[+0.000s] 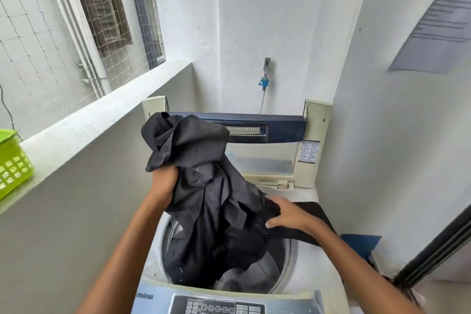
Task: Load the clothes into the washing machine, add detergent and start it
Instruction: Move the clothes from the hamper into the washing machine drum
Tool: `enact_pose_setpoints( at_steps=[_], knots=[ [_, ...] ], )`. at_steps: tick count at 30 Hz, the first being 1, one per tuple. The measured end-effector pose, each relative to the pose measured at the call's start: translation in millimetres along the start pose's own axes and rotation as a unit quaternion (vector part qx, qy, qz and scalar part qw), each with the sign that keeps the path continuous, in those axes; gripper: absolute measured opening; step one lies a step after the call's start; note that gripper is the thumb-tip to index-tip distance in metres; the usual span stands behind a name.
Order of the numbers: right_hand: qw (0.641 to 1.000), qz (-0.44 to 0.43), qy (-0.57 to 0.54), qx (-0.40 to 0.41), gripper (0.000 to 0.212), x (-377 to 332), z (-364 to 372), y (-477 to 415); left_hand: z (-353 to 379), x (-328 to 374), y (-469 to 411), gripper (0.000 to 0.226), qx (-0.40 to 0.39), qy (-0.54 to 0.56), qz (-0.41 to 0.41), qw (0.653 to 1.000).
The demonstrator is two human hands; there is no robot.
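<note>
Black, limp cloth is hanging as one bunched bundle of dark clothes (211,199) over the open washing machine (303,252), its lower folds already trailing down into the drum (257,275). The left hand (165,181) is gripping the bundle high up, its grip clenched around a gathered fistful, though the fingers themselves are hiding inside the fabric. The right hand (288,214) is lying on the right side of the bundle with its grip spread flat, fingers pressing the cloth toward the opening rather than pinching it.

Judging by the drape, the load looks light, soft and floppy, not slippery, and likely to snag on the drum rim. Holding it at a bunched mass seems wiser than at a loose edge. Far behind, the lid (254,130) is standing raised; the control panel (216,307) is sitting nearest.
</note>
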State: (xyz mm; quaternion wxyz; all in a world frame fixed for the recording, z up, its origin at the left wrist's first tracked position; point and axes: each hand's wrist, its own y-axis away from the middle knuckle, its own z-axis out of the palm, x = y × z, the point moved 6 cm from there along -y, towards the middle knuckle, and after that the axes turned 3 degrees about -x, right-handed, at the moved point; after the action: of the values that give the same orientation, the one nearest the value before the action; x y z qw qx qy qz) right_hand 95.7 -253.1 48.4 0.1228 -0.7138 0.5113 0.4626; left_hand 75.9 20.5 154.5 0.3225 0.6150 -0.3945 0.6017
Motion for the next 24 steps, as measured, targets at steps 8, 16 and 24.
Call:
enact_pose_setpoints(
  at_steps=[8,16,24],
  knots=[
    [0.953,0.004,-0.299,-0.051,0.049,-72,47,-39,57,-9,1,0.017,-0.185,0.206,-0.21,0.938],
    [0.883,-0.004,-0.445,0.149,0.038,-83,1,-45,9,-65,21,0.052,-0.207,-0.131,-0.231,0.942],
    [0.861,0.025,-0.481,0.164,0.036,-93,-24,-51,39,-129,130,0.015,-0.507,-0.326,-0.152,0.784]
  ],
)
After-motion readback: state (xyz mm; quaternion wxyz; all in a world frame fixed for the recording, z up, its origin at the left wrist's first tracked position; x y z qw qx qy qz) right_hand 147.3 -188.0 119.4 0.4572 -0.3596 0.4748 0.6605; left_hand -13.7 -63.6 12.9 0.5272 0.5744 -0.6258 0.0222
